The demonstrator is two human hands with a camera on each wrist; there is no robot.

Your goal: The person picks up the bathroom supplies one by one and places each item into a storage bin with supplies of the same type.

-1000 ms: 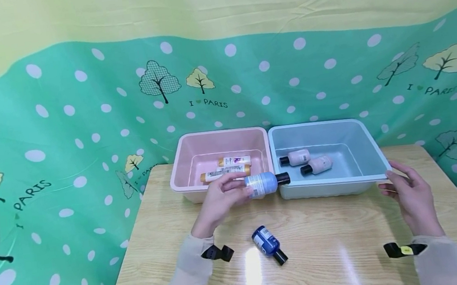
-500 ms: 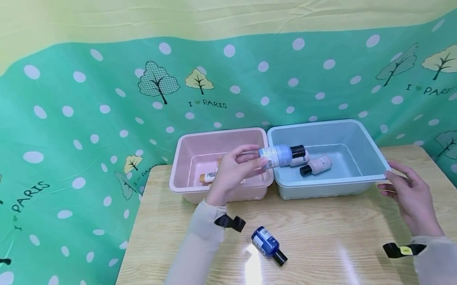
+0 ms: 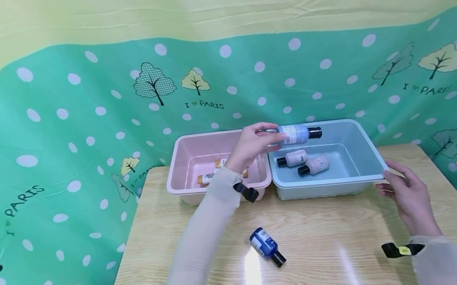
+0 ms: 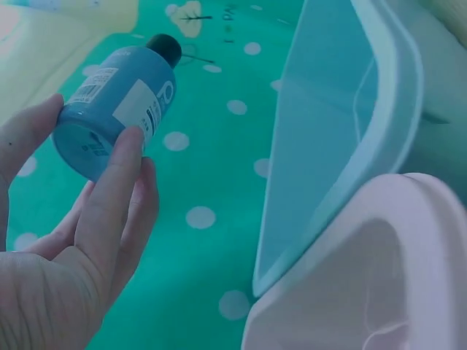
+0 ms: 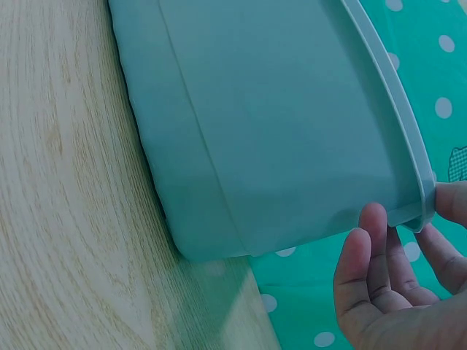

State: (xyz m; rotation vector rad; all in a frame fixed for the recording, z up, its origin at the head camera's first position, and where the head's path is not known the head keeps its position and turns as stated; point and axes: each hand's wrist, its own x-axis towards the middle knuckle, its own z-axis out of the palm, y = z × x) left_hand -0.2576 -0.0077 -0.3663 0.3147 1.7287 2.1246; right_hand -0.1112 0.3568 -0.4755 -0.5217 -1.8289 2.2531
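Note:
My left hand [image 3: 256, 144] pinches the base end of a light blue bottle [image 3: 294, 134] and holds it on its side above the back left of the blue bin [image 3: 327, 181]. Its black cap points right. In the left wrist view, thumb and fingertips grip the bottle [image 4: 120, 102] near its bottom. At the bin's front right corner, my right hand [image 3: 410, 196] holds the rim between thumb and index finger. The right wrist view has the bin's wall [image 5: 277, 131] beside those fingers [image 5: 354, 266]. Inside the blue bin lie two pale pink bottles [image 3: 296, 158] with black caps.
A pink bin [image 3: 175, 182] stands against the blue bin's left side, with white tubes with orange caps [image 3: 205, 178] in it, partly hidden by my left arm. A dark blue bottle [image 3: 263, 243] lies on the wooden table [image 3: 322, 245]. A green dotted curtain [image 3: 89, 93] hangs behind.
My left hand has carried the light blue bottle rightward and farther back, from the pink bin's front edge to above the blue bin. My right hand stays at the blue bin's corner.

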